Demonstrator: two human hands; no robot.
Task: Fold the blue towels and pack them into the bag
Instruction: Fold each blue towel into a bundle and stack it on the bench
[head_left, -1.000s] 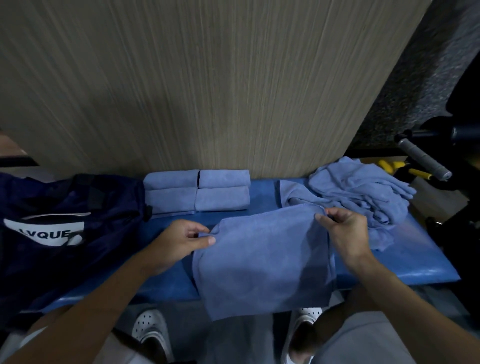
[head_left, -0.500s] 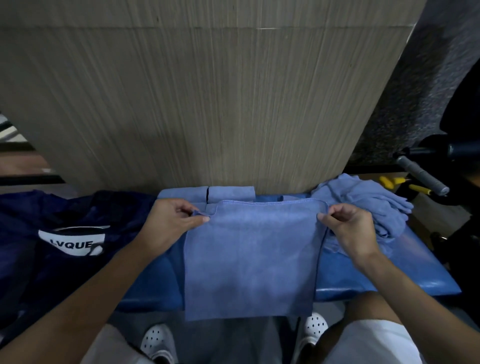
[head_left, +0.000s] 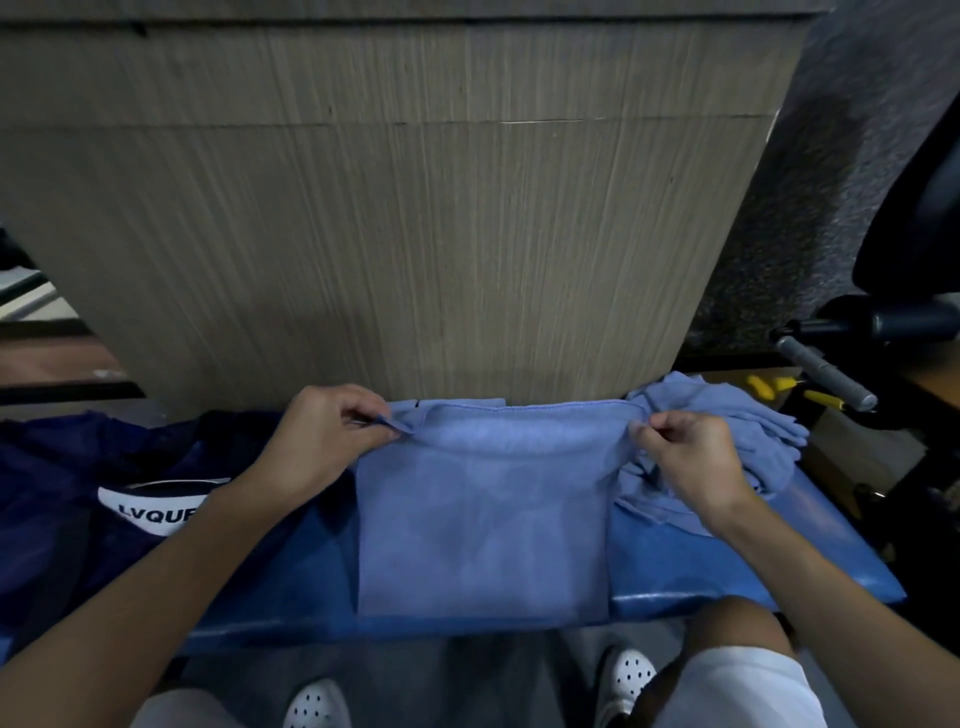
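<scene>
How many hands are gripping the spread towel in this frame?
2. The left hand pinches the far left corner of the towel; the right hand pinches its far right corner. Neither is hidden.

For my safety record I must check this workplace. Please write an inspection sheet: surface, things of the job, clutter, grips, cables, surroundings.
Surface: blue padded bench, partly covered by cloth.
Job's things: blue towel held by its top corners, draped over the bench; loose towel pile at right; more blue cloth behind its top edge, mostly hidden; navy bag at left.
Clutter: yellow items and grey bar at far right.
Grips: left hand pinches the towel's upper left corner; right hand pinches the upper right corner.
Cables: nothing seen.
Surroundings: wood-grain panel behind the bench; white shoes below.
</scene>
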